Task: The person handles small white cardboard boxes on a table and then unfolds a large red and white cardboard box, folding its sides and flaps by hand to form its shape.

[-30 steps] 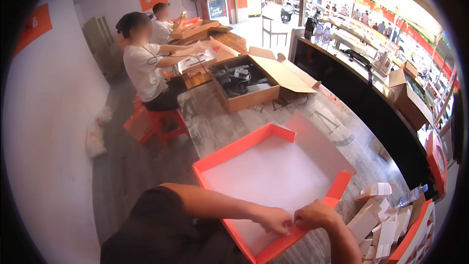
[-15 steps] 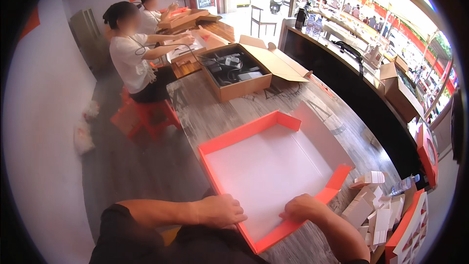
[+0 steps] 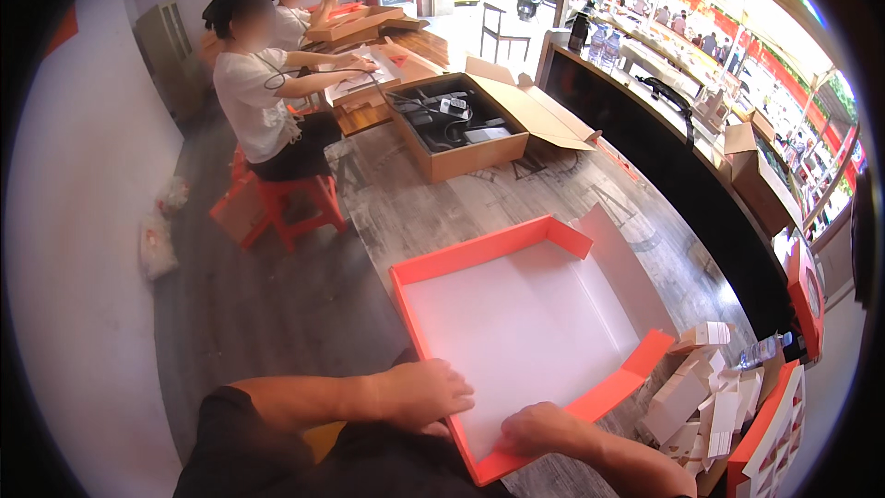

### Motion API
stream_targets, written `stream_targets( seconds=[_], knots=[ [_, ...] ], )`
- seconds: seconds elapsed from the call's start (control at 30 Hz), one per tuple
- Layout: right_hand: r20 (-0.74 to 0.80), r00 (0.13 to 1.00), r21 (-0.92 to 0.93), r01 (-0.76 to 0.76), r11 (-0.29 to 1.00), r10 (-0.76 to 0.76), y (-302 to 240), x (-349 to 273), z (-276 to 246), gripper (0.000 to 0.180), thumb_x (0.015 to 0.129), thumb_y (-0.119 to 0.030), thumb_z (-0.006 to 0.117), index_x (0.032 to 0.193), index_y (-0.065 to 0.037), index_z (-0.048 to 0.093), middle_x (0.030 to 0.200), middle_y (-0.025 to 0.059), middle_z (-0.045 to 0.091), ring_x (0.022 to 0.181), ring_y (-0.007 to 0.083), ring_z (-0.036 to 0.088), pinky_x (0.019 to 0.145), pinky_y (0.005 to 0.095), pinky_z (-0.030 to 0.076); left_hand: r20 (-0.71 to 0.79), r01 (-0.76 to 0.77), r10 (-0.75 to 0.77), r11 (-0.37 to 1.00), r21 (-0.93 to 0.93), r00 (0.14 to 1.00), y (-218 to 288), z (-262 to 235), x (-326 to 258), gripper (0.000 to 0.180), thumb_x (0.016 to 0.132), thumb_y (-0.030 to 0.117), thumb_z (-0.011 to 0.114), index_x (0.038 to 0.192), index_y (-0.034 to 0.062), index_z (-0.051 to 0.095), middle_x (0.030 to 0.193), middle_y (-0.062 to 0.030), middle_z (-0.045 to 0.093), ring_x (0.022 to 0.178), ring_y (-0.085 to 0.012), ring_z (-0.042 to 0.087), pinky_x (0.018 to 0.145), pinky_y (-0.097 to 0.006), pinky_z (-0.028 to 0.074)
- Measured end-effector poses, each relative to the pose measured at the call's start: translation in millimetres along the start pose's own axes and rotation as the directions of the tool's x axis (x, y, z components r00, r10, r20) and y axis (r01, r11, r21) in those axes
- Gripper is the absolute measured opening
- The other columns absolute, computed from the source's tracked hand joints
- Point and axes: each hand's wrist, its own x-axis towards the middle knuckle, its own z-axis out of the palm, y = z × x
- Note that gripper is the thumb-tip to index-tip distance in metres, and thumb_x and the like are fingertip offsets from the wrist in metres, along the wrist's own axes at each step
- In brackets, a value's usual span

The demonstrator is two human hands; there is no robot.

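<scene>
A shallow cardboard box (image 3: pixel 516 314) with orange-red walls and a pale inside lies tilted in front of me at the table's near end. Its far, left and near walls stand up, while the right side lies folded out as a pale flap with red tabs at its ends. My left hand (image 3: pixel 431 395) wraps over the left wall close to the near corner, fingertips inside. Curled over the near wall, my right hand (image 3: pixel 536 429) presses its fingers at the inner edge; the thumb is hidden.
A brown carton (image 3: pixel 461 143) holding cables and devices stands farther along the grey wooden table (image 3: pixel 378 212). Two people sit at the far left, handling cardboard. Small folded white cartons (image 3: pixel 691 397) and a clear bottle (image 3: pixel 763 349) lie at right, beside a dark counter (image 3: pixel 636 143).
My right hand has slid left along the near wall, toward the near-left corner. The box has shifted slightly right in view. My left hand keeps its place on the left wall.
</scene>
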Motion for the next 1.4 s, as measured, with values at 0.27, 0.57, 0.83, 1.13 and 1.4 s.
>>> stream_targets(
  seconds=[0.27,0.57,0.83,1.13,1.4],
  knots=[
    [-0.105,0.991,0.063,-0.077,0.995,0.083,0.3,-5.8,6.6,0.054,0.089,-0.058,0.059,0.086,-0.007,0.075,0.086,0.0143,0.075,0.083,0.0347,0.072,0.074,0.0452,0.056,0.331,0.049,-0.038,0.998,-0.027,0.943,-10.9,-31.2,19.8,0.057,0.074,0.048,0.082,0.108,0.0056,0.066,0.114,-0.0104,0.064,0.106,-0.0283,0.063,0.092,-0.041,0.044],
    [-0.539,0.842,0.152,0.087,0.985,0.008,17.5,-33.0,17.3,0.033,0.082,-0.043,0.074,0.078,-0.01,0.071,0.078,0.0073,0.072,0.079,0.0284,0.07,0.082,0.0403,0.051,0.274,-0.042,0.078,0.99,-0.134,0.958,-27.1,-21.1,15.5,0.053,0.074,0.042,0.084,0.105,0.0021,0.067,0.13,-0.0169,0.06,0.109,-0.0328,0.062,0.092,-0.045,0.047],
    [-0.73,0.668,-0.005,0.205,0.979,-0.144,16.8,-44.0,18.3,0.025,0.08,-0.032,0.075,0.071,-0.012,0.064,0.07,0.0044,0.063,0.073,0.0266,0.066,0.086,0.0402,0.048,0.182,0.016,0.023,0.977,-0.213,0.983,-26.3,-2.1,11.6,0.057,0.078,0.04,0.082,0.112,-0.0028,0.064,0.139,-0.02,0.055,0.123,-0.0379,0.056,0.102,-0.045,0.047],
    [-0.826,0.541,-0.055,0.197,0.979,-0.155,20.3,-52.2,25.7,0.022,0.078,-0.026,0.078,0.069,-0.014,0.062,0.07,0.0015,0.061,0.073,0.0223,0.063,0.088,0.0391,0.048,0.345,0.126,-0.068,0.981,-0.149,0.936,-12.2,-23.8,31.4,0.073,0.078,0.056,0.079,0.11,-0.0079,0.064,0.136,-0.0217,0.054,0.124,-0.0381,0.051,0.105,-0.045,0.047],
    [-0.877,0.415,-0.165,0.218,0.962,-0.244,21.2,-50.5,35.7,0.023,0.076,-0.025,0.08,0.069,-0.016,0.061,0.071,-0.0004,0.057,0.075,0.0209,0.06,0.094,0.0412,0.049,0.363,0.073,-0.039,0.994,-0.08,0.931,-20.2,-15.8,53.1,0.086,0.066,0.074,0.078,0.096,-0.0046,0.063,0.113,-0.0167,0.056,0.107,-0.0334,0.053,0.085,-0.043,0.051]
  ],
)
